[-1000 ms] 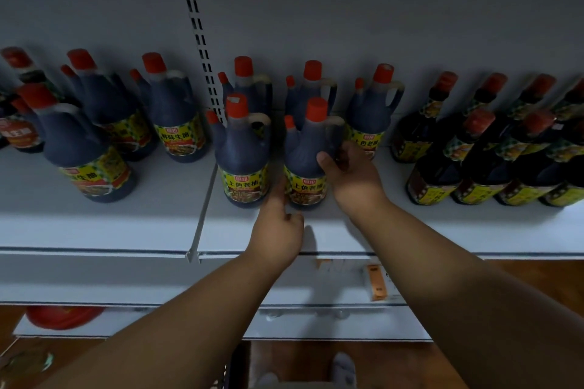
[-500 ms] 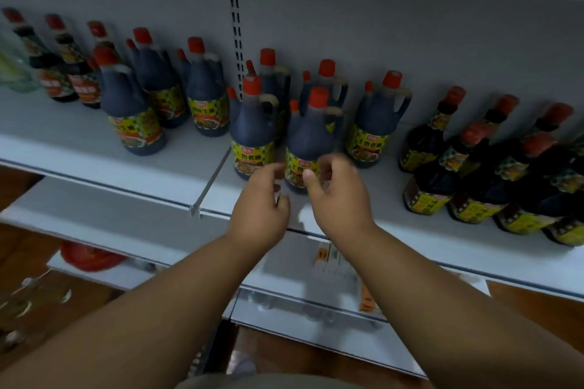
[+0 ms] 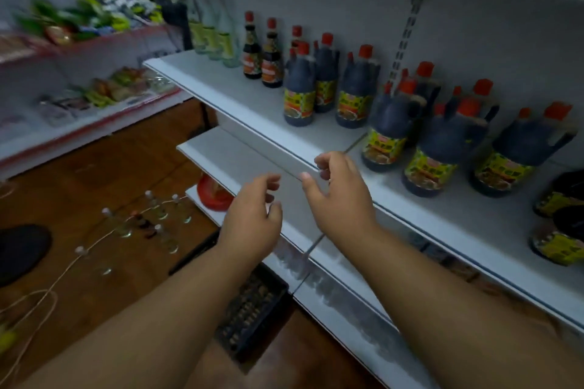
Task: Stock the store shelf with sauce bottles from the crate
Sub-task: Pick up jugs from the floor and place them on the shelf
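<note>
Standing in a small shop with a brown wooden floor [image 3: 104, 167], facing a white metal store shelf [image 3: 410, 218] running away to the right. Sitting upright on that shelf, well back from its front edge: dark handled sauce jugs with red caps and yellow-green labels [image 3: 442, 151], grouped in close rows. Further along to the left, standing beside them: two slim dark sauce bottles with red caps and orange labels [image 3: 262, 54], then clear glass bottles with yellow-green labels [image 3: 211, 38] near the shelf's far end. Hovering in front of the shelf edge, both bare and spread loosely, gripping nothing: the left hand [image 3: 252, 218] below and before the edge, the right hand [image 3: 338, 193] overlapping the edge, fingers curled, thumb tips near each other yet apart. Lying on the floor under the forearms, partly hidden: a dark plastic lattice crate [image 3: 252, 309], contents too blurred to tell. Scattered on the floor to the left: small clear bottles [image 3: 158, 218] and a pale cord [image 3: 47, 294]. Blurring at far left: another rack with green packets [image 3: 88, 19].
</note>
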